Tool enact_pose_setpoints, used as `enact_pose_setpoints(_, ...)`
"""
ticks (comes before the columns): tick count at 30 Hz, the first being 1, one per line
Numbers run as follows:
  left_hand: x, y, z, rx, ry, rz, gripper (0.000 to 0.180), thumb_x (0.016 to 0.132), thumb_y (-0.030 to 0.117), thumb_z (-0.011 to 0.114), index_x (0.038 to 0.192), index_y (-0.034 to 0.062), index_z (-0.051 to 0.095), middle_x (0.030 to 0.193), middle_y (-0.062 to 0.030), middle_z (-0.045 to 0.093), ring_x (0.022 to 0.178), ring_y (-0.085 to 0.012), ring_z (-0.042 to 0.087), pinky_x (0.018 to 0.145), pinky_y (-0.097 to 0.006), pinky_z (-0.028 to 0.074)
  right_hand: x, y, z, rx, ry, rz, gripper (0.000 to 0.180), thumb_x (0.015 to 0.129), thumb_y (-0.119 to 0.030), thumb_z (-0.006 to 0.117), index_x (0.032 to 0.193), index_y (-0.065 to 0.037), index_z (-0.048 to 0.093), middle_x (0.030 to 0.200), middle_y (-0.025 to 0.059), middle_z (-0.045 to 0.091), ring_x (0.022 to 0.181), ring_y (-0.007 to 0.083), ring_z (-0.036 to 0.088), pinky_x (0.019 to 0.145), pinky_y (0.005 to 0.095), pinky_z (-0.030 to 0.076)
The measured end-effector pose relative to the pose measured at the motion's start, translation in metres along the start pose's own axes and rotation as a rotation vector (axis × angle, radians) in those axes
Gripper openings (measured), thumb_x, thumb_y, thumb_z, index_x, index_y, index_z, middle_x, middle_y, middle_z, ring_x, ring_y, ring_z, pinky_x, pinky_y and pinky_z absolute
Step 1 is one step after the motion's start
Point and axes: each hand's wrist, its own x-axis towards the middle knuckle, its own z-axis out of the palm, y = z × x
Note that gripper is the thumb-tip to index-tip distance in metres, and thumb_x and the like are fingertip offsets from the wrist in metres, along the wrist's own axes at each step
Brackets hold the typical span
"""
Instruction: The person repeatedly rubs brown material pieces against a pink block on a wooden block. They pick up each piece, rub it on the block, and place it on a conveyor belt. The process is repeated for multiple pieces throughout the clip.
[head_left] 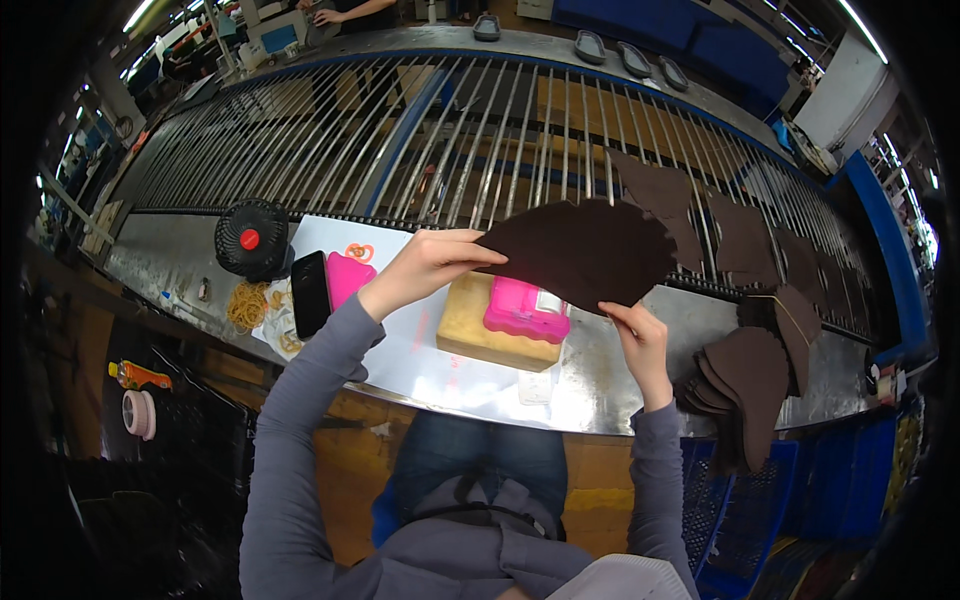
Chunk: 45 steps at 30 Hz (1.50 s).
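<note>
Between my hands I hold up a dark brown cut piece point(585, 245), flat like fabric or thin leather, with a ragged far edge on its right. My left hand point(432, 262) pinches its left end. At its lower right edge, the thumb and fingers of my right hand point(638, 335) close on it. Just below the piece lies a tan block point(470, 330) with a bright pink object point(525, 318) on top, partly covered by the piece. Stacked brown pieces point(745, 375) hang over the table edge to the right of my right hand; a banded bundle point(798, 325) is behind them.
More brown pieces point(740, 235) lie on the metal roller conveyor point(340, 140) beyond the table. At left are a black round fan-like device point(252, 240), a phone point(310, 295), a pink case point(347, 277) and rubber bands point(246, 305). Blue crates point(745, 510) stand below right. Another person's arm point(350, 12) shows far off.
</note>
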Motion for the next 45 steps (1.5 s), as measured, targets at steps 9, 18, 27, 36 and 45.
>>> enact_pose_setpoints(9,0.04,0.005,0.04,-0.08,-0.156,0.123,0.032,0.078,-0.003,0.065,0.107,0.0075,0.073,0.105,-0.011,0.071,0.094,-0.0295,0.069,0.082,-0.035,0.056,-0.029,-0.006,-0.05,-0.118,0.109,0.135,0.024,0.082,0.009,0.063,0.099,-0.003,0.074,0.077,0.0134,0.064,0.068,0.0226,0.062,0.062,0.0295,0.046)
enact_pose_setpoints(18,0.085,0.015,0.08,-0.203,-0.202,0.237,0.037,0.078,-0.006,0.063,0.111,0.009,0.071,0.113,-0.0104,0.067,0.1,-0.0294,0.066,0.084,-0.034,0.054,-0.011,-0.065,-0.145,-0.357,0.1,0.086,0.017,0.076,0.014,0.058,0.087,0.004,0.066,0.091,0.0113,0.067,0.075,0.0255,0.065,0.065,0.0296,0.049)
enact_pose_setpoints(27,0.16,0.059,0.023,-0.454,-0.238,0.104,0.057,0.08,-0.012,0.059,0.133,0.0074,0.058,0.132,-0.0087,0.058,0.126,-0.0223,0.053,0.107,-0.035,0.043,0.055,-0.052,-0.19,-0.027,0.109,-0.085,0.048,0.079,0.009,0.065,0.125,-0.003,0.057,0.115,0.0163,0.065,0.106,0.0216,0.063,0.089,0.0289,0.049)
enact_pose_setpoints(36,0.2,0.016,-0.019,-0.59,-0.462,-0.08,0.067,0.074,-0.012,0.057,0.138,0.0091,0.056,0.138,-0.0058,0.058,0.126,-0.0153,0.053,0.108,-0.031,0.041,0.175,0.022,-0.174,0.549,-0.058,0.7,0.059,0.088,-0.019,0.071,0.139,-0.001,0.047,0.109,0.0053,0.066,0.096,0.0117,0.064,0.079,0.0271,0.05)
enact_pose_setpoints(45,0.205,-0.101,-0.033,-0.186,-0.244,-0.268,0.05,0.082,0.0,0.064,0.13,0.0112,0.061,0.144,-0.0091,0.049,0.128,-0.0216,0.051,0.102,-0.036,0.044,0.222,0.088,-0.067,1.022,-0.064,0.748,0.033,0.093,0.005,0.055,0.124,-0.001,0.05,0.125,0.0148,0.061,0.113,0.0259,0.063,0.096,0.0397,0.055)
